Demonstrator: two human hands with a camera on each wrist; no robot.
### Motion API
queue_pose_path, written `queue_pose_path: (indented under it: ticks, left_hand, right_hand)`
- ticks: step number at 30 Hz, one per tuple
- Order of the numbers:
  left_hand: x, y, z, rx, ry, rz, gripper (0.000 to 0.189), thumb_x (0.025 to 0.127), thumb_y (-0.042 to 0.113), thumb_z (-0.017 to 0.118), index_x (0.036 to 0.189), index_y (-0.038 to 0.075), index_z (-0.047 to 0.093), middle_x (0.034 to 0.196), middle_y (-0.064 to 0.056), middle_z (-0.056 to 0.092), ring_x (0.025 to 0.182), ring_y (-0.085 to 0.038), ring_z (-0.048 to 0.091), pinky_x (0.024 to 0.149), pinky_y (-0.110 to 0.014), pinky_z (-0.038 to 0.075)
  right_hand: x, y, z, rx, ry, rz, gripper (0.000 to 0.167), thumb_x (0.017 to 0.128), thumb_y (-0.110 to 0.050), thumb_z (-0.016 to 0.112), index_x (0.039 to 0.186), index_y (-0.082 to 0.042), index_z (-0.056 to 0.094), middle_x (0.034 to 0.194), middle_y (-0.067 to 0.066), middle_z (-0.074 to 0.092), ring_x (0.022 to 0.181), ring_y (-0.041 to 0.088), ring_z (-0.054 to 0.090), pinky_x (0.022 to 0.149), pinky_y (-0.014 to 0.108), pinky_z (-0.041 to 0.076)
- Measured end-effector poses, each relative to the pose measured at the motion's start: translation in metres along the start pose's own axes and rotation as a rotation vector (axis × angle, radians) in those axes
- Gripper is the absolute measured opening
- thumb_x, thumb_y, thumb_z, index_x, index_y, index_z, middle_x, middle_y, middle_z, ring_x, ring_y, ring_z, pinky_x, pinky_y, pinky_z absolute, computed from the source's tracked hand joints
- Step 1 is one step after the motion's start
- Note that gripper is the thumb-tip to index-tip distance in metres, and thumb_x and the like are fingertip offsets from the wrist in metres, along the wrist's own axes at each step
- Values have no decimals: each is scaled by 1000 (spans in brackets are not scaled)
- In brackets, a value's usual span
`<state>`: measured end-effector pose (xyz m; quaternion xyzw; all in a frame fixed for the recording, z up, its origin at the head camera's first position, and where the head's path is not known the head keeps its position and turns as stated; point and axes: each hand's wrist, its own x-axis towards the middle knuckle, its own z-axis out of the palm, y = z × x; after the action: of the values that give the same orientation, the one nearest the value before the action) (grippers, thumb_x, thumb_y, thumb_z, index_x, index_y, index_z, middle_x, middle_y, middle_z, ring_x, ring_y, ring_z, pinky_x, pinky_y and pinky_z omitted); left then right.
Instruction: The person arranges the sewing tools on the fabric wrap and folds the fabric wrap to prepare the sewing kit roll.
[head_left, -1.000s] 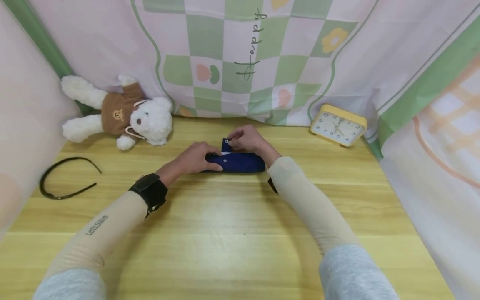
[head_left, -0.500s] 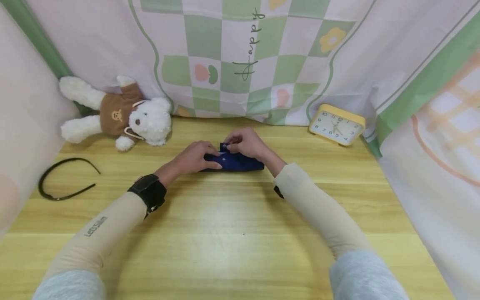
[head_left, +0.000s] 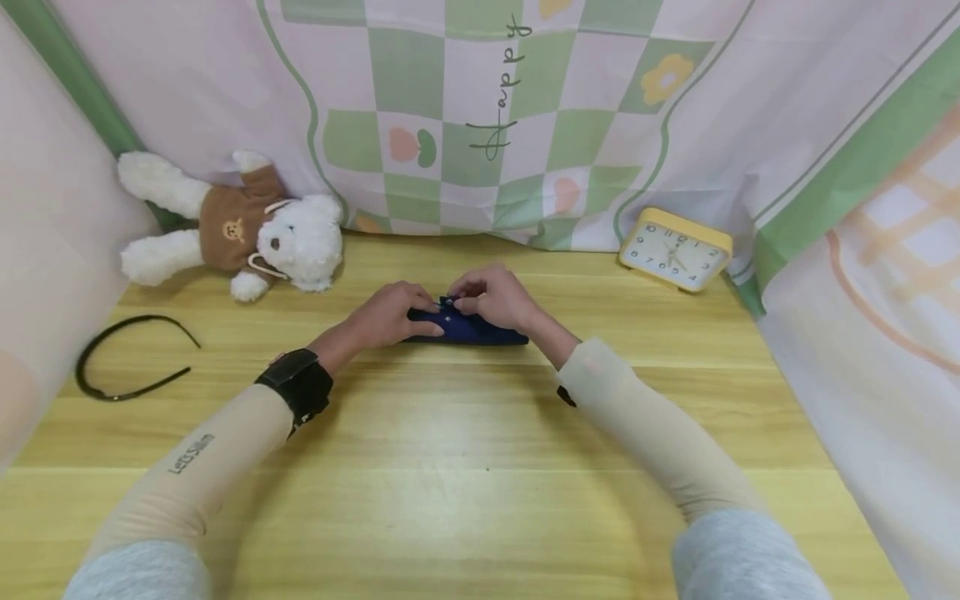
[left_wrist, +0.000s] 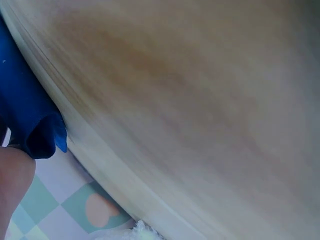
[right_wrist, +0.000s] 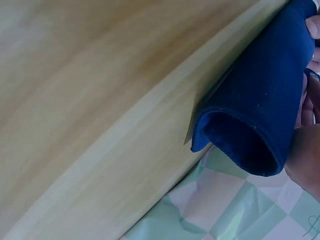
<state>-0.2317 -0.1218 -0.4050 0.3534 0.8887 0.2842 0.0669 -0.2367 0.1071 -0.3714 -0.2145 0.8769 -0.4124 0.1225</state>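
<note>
A dark blue soft case, like a rolled pouch with a metal snap on its front, lies lengthwise on the wooden table. My left hand grips its left part, thumb on the near side and fingers over the top. With thumb and fingertips, my right hand pinches the small snap tab, folded low over the case's top edge. In the right wrist view the hollow open end of the blue case shows; the left wrist view catches its other end. The right fingers partly hide the tab.
A white plush bear in a brown top lies at the back left, above a black headband. At the back right stands a yellow alarm clock. A checked curtain hangs along the table's far edge.
The right hand has brought the snap tab from standing upright down toward the near side of the case, moving slightly nearer. My left hand has kept its grip almost unmoved.
</note>
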Motion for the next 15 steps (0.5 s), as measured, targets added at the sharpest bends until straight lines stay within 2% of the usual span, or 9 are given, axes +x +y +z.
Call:
queue_pose_path:
  ticks: [6, 15]
  left_hand:
    - [1, -1, 0, 19, 9, 8, 39, 95, 31, 74, 120, 1, 74, 117, -13, 70, 111, -30, 63, 99, -46, 48]
    - [2, 1, 1, 27, -14, -7, 38, 96, 32, 72, 123, 4, 74, 118, -12, 70, 111, -29, 63, 99, -45, 49]
  right_hand:
    - [-3, 2, 3, -75, -5, -50, 17, 95, -6, 70, 111, -6, 78, 102, 5, 75, 99, 22, 68, 90, 41, 53]
    - [-9, 8, 6, -127, -31, -128, 18, 95, -5, 72, 111, -6, 78, 107, 6, 75, 99, 19, 69, 86, 34, 57]
